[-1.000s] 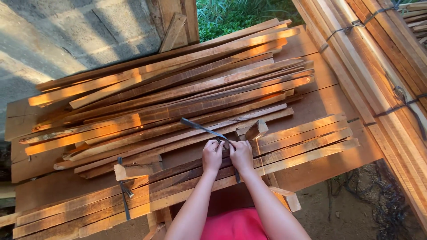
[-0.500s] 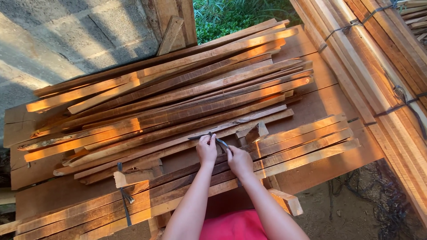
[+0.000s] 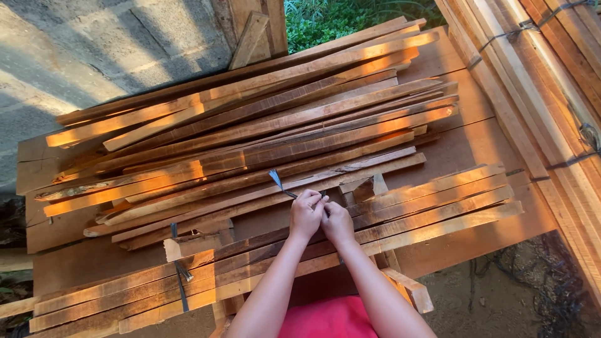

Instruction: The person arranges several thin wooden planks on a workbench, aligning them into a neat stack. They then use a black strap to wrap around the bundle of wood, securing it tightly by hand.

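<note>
thin dark strap [image 3: 276, 181], creased end up

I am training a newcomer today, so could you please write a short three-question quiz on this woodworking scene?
1. True or false: the left hand and right hand are close together over the near bundle of slats.
2. What do the hands hold? A) a hammer B) a dark strap C) a saw
3. What lies loose behind the hands on the table?

Key: 1 true; 2 B; 3 a pile of long wooden slats.
</note>
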